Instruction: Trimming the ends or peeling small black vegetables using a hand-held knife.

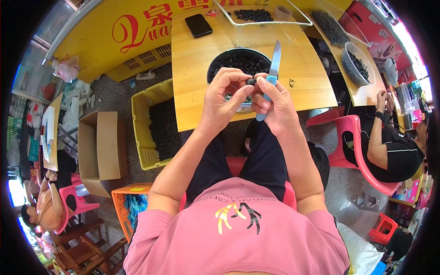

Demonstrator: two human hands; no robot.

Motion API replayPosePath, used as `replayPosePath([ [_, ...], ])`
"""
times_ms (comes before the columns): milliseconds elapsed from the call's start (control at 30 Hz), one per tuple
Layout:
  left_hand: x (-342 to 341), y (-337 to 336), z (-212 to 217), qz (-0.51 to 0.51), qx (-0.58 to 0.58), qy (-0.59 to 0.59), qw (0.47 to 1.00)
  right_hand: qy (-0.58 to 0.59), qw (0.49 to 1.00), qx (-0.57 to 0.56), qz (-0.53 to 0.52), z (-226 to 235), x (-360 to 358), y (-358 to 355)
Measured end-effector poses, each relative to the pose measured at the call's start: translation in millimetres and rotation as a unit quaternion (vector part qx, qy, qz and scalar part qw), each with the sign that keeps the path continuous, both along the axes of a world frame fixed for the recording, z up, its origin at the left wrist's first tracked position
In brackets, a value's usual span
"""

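Observation:
Over the table's near edge, my left hand [222,100] pinches a small round black piece [251,81] between thumb and fingertips. My right hand [280,110] is closed round the light-blue handle of a folding knife [275,59], whose blade points up and away from me. The right thumb and fingertips meet the left ones at the black piece. Under and behind both hands stands a round bowl [210,73] with many similar dark pieces in it. My hands hide the bowl's near part, where some pale bits show.
A black phone [198,25] lies on the wooden table [192,91], near a white-rimmed clear tray [293,21] of black pieces. Left stand a yellow crate [142,137] with dark contents and a cardboard box [107,146]. At right, a person [385,142] sits near a clear tub [357,68].

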State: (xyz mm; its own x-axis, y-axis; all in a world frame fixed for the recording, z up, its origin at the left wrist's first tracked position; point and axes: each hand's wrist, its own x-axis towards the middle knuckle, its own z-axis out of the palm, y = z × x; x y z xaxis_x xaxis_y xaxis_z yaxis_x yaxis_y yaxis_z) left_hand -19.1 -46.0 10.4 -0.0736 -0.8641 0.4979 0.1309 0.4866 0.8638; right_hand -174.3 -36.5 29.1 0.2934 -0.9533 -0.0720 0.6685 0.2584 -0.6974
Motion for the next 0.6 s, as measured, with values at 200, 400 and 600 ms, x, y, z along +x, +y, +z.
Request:
replayPosePath([
  [200,7.1,-0.6,3.4,0.029,-0.023,-0.085,0.996,0.067,0.997,-0.025,-0.02,-0.3,1.5,0.7],
  [400,1.3,0.6,5.4,0.053,-0.049,-0.072,0.995,0.043,0.999,-0.024,-0.013,-0.5,1.7,0.4],
  [600,3.9,-0.3,7.0,0.048,-0.046,-0.094,0.993,0.042,0.999,0.011,-0.014,-2.5,3.9,2.8],
])
